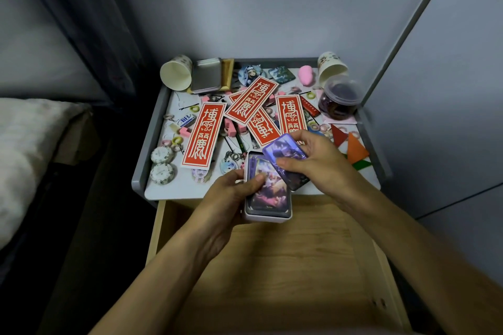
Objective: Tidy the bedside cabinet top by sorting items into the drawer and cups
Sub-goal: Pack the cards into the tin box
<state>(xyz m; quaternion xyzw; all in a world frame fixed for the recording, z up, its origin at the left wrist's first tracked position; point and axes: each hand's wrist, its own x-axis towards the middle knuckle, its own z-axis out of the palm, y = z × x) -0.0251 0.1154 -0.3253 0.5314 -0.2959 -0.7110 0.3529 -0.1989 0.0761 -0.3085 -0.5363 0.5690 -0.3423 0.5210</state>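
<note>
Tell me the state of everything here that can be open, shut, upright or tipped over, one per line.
Drawer: pulled open.
Card box: open, cards inside, left hand grips it.
Box lid: off, right hand holds it.
Far-left paper cup: on its side.
Far-right paper cup: on its side.
Plastic jar: lid on.

Red slips are printed with white characters and borders, a card is coloured purple with dark artwork, a box is edged in white, a cup is shown cream, and the drawer is grained pale wood.
</note>
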